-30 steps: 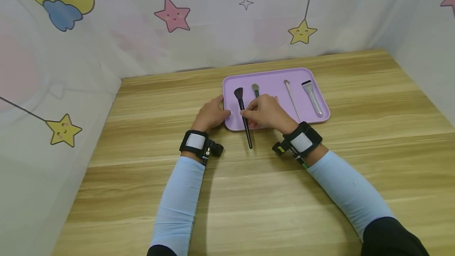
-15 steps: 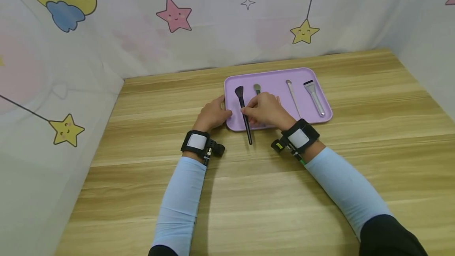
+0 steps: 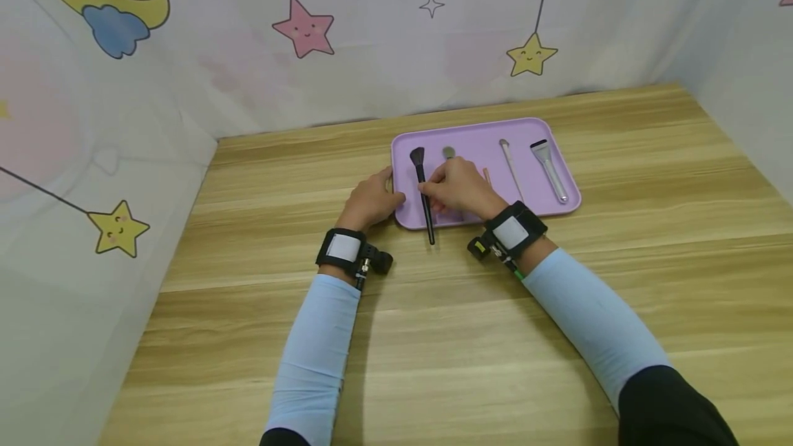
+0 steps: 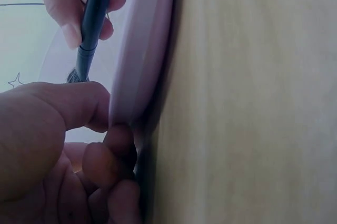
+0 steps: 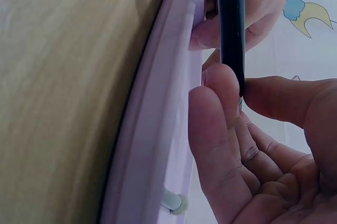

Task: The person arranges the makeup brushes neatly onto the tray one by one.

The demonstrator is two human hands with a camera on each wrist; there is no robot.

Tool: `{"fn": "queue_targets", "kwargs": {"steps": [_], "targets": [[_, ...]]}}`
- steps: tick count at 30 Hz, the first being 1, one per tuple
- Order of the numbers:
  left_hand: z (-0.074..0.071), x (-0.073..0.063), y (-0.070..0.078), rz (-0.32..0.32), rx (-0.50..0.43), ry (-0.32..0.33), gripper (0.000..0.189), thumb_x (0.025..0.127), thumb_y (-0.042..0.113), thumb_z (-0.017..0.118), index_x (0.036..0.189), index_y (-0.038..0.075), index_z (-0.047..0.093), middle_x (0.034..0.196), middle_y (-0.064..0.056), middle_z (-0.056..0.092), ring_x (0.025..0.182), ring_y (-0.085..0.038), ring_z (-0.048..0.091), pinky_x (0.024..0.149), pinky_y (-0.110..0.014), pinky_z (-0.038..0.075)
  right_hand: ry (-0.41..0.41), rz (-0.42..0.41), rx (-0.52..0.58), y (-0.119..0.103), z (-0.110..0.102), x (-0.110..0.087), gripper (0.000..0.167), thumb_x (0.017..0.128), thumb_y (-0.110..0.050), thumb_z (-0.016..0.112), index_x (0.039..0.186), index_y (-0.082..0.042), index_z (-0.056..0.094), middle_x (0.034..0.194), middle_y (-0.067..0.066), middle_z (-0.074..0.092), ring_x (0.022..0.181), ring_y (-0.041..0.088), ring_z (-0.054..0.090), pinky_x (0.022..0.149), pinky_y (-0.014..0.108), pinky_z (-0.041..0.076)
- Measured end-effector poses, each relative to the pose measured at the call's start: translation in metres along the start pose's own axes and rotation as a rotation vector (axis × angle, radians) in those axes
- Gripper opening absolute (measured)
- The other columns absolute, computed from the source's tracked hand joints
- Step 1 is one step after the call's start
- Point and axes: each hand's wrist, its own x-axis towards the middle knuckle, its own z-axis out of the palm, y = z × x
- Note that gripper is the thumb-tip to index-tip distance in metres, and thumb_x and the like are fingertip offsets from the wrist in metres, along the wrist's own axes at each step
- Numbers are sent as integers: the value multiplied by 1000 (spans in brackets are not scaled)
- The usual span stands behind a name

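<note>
In the head view my right hand (image 3: pixel 461 188) pinches a black makeup brush (image 3: pixel 427 215) between thumb and fingers over the left part of a purple tray (image 3: pixel 477 135). The brush's dark bristles point away from me, and its handle end reaches past the tray's near rim. At the tray's left end, my left hand (image 3: pixel 369 198) grips the rim. The left wrist view shows that thumb (image 4: pixel 87 103) over the rim and the fingers against its outer side. Partly behind the right hand lies a green-grey brush (image 3: pixel 449 152).
On the tray's right half are a thin white brush (image 3: pixel 510 164) and a wide silver flat brush (image 3: pixel 548 169). A pinkish handle (image 3: pixel 487 175) shows beside the right hand. The wooden table (image 3: pixel 409 336) meets a patterned cloth wall (image 3: pixel 372 88) at the back.
My right hand has shifted slightly away from me with the black brush, whose handle end now lies closer to the tray's near rim. The left hand keeps its place on the tray.
</note>
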Motion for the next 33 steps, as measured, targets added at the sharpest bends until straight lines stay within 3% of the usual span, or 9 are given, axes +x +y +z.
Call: {"fn": "queue_targets", "kwargs": {"steps": [7,10,12,15,17,19,20,28,33], "targets": [[1,-1,0,-1,-8,-3,74,87,30,56,153,12,27,152,-11,39,114,-27,48,103,-42,40,7,38,18,0,1,6,26,89,-29,66,85,-6,75,65,7,71,52,15,67,55,30,55],[0,-2,0,1,-1,1,74,87,29,56,153,12,27,151,-11,40,112,-27,48,101,-41,41,25,43,-20,0,1,8,25,89,-31,66,83,-9,75,63,4,71,52,14,67,80,36,54],[0,-2,0,2,-3,2,74,86,29,56,153,13,27,151,-11,40,112,-27,48,101,-41,40,37,42,-58,0,1,10,25,88,-33,66,81,-12,76,62,2,70,51,13,66,98,47,41],[1,-3,-1,10,-2,-2,74,86,29,55,153,13,27,150,-11,40,112,-27,48,100,-41,40,33,35,-69,0,4,13,24,88,-31,66,80,-11,77,60,1,70,50,12,65,96,46,42],[1,-4,-1,15,-2,-3,74,86,30,55,153,13,28,150,-11,41,111,-27,49,99,-42,41,24,26,-62,0,6,16,25,89,-28,65,79,-8,77,58,2,69,49,12,65,77,34,52],[2,-4,-1,21,3,-4,73,87,30,55,153,12,28,149,-11,42,112,-27,49,99,-41,41,22,15,-71,-1,7,18,26,88,-25,64,76,-5,76,56,2,67,47,12,63,54,28,51],[2,-5,-1,22,3,-5,73,87,30,55,153,12,27,150,-11,41,112,-27,49,100,-41,41,28,14,-83,-2,8,19,27,88,-24,63,74,-5,76,54,2,66,45,11,62,50,25,48],[4,-6,0,17,4,-10,73,88,30,55,153,13,27,147,-11,45,107,-28,51,94,-41,43,84,36,-180,-7,13,22,34,88,-24,60,61,-7,73,44,-4,58,43,12,58,48,23,39],[5,-6,2,22,8,-18,72,89,31,55,153,14,27,142,-11,48,102,-27,53,89,-38,42,128,41,-240,-10,16,24,35,89,-26,62,61,-7,72,49,2,61,71,24,59,62,29,42]]}}
